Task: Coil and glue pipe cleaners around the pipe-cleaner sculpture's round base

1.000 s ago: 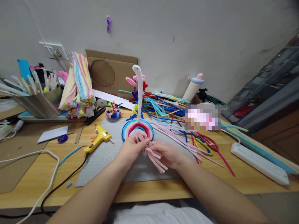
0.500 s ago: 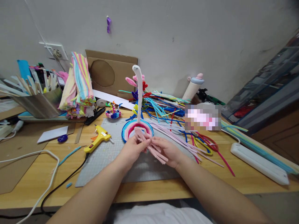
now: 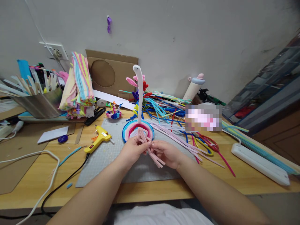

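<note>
Between both hands is a bundle of pale pink pipe cleaners (image 3: 156,158), bent into loops at the top with loose ends hanging toward the lower right. My left hand (image 3: 134,150) is closed around the bundle, thumb on top. The fingers of my right hand (image 3: 167,152) pinch it from the other side, close to the left thumb. Just behind the hands lies a round base of coiled blue, pink and white pipe cleaners (image 3: 125,129). From it rises a white fuzzy stem (image 3: 140,100) with a bent tip. Colourful pipe-cleaner flowers (image 3: 132,82) show behind the stem.
A yellow glue gun (image 3: 99,139) rests at left on the grey cutting mat (image 3: 98,168), its black cord trailing forward. Loose pink pipe cleaners (image 3: 180,140) spread at right. A white power strip (image 3: 260,164), a metal bin (image 3: 44,103) and cardboard (image 3: 124,68) stand around.
The pink bundle has turned slightly in my hands, its loose ends now pointing more downward. Both hands stay in nearly the same place.
</note>
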The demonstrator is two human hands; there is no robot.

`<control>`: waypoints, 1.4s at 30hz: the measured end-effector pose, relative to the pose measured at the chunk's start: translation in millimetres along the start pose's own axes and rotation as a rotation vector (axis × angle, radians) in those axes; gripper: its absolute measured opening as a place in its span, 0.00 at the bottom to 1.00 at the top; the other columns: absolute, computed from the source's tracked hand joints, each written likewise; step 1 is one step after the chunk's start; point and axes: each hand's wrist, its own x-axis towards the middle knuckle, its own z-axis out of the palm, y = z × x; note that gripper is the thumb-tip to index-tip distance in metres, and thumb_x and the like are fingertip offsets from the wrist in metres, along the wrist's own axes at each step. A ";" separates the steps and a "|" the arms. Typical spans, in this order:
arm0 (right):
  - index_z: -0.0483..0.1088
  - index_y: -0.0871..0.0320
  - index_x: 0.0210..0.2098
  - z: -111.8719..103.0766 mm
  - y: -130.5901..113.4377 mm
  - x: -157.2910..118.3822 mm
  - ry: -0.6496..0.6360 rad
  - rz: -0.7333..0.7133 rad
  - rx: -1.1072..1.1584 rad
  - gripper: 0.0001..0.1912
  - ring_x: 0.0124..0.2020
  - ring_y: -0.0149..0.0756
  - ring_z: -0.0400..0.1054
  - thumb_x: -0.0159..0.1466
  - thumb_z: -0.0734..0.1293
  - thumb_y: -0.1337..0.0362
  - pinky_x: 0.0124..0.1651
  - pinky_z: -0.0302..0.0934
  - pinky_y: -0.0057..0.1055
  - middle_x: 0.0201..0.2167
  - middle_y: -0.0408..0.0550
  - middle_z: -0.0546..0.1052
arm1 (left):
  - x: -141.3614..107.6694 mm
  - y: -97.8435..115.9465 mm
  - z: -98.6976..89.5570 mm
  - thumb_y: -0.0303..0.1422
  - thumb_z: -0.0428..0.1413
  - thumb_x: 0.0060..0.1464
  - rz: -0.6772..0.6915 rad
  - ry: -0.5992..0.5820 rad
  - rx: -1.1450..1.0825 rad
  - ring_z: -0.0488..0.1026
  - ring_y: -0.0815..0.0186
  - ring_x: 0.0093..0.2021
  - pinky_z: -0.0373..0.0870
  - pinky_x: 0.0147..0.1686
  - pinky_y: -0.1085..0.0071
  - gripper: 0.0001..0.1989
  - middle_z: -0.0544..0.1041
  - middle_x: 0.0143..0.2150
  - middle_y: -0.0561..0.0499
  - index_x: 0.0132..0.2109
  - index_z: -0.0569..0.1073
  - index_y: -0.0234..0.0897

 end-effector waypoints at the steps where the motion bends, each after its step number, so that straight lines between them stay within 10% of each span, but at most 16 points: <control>1: 0.73 0.61 0.24 -0.3 0.5 0.2 -0.008 0.008 -0.006 0.08 0.23 0.29 0.64 0.52 0.71 0.62 0.26 0.55 0.24 0.22 0.44 0.74 | -0.3 0.5 0.1 0.41 0.64 0.42 0.000 -0.003 0.006 0.65 0.71 0.22 0.61 0.25 0.73 0.15 0.73 0.22 0.52 0.24 0.73 0.34; 42: 0.72 0.58 0.31 2.4 -0.5 -2.3 -0.160 -0.100 0.061 0.10 0.25 0.25 0.64 0.53 0.75 0.63 0.27 0.56 0.22 0.24 0.40 0.73 | 4.9 -3.2 -7.6 0.42 0.64 0.43 -0.035 0.010 -0.101 0.64 0.73 0.23 0.62 0.23 0.76 0.16 0.71 0.22 0.52 0.27 0.73 0.32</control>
